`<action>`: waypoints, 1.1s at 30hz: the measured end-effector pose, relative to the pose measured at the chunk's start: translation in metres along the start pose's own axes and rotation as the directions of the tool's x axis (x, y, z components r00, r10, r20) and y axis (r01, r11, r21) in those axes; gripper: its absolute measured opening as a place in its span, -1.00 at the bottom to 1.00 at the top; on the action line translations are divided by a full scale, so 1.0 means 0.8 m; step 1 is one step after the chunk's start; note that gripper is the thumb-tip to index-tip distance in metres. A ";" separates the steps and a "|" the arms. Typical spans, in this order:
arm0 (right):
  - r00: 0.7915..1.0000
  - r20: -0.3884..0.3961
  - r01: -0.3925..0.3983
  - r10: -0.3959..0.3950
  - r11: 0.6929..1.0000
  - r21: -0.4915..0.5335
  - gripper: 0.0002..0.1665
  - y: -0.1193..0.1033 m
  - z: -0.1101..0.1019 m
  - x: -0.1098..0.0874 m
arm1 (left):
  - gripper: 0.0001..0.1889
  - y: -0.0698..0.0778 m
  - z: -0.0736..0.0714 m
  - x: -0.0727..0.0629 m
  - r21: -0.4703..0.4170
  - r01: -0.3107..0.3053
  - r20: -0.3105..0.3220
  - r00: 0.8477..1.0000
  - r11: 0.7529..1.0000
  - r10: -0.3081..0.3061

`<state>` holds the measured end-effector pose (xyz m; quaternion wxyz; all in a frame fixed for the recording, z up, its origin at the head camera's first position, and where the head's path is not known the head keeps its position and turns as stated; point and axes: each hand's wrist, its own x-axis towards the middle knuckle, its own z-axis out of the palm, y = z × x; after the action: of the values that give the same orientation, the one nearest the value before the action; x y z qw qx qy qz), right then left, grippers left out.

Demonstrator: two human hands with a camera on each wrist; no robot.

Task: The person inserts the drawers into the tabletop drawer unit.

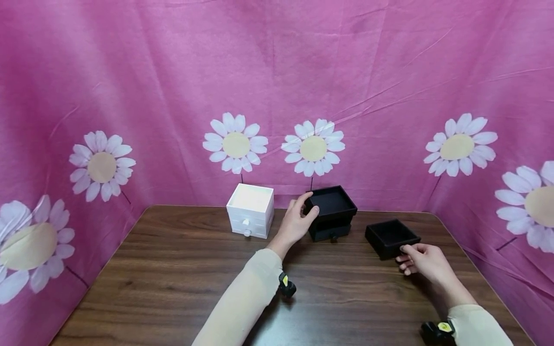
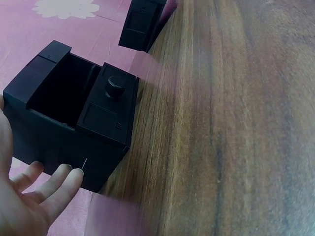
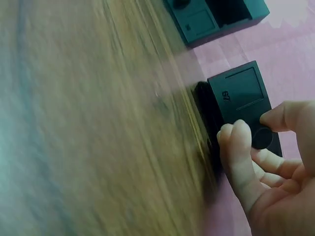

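Observation:
A small black cabinet (image 1: 332,206) stands at the back of the table, with a recessed top, an open upper slot and a lower drawer (image 2: 106,105) with a round knob (image 2: 114,87). Against its left side rest the fingers of my left hand (image 1: 296,222). The thumb lies at its front left corner. To the right of the cabinet is a separate black drawer (image 1: 391,239), its open side up. My right hand (image 1: 428,262) pinches the round knob (image 3: 262,138) on that drawer's front between thumb and fingers.
Left of the black cabinet stands a similar white cabinet (image 1: 251,211) with two round knobs. A pink cloth (image 1: 277,72) with daisies hangs behind and at both sides of the wooden table (image 1: 173,269). Both wrists wear a small black camera (image 1: 287,286).

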<state>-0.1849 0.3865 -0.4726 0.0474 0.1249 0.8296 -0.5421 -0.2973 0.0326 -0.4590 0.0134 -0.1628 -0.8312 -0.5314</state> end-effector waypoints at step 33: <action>0.977 -0.079 0.211 -0.197 0.855 0.473 -0.71 -0.010 0.054 -0.048 | -0.40 0.001 -0.001 -0.001 -0.022 -0.004 0.005 1.000 1.000 0.004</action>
<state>-0.1527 0.3383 -0.4750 -0.0541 0.0517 0.6790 -0.7303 -0.2966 0.0318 -0.4582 0.0104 -0.1660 -0.8251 -0.5399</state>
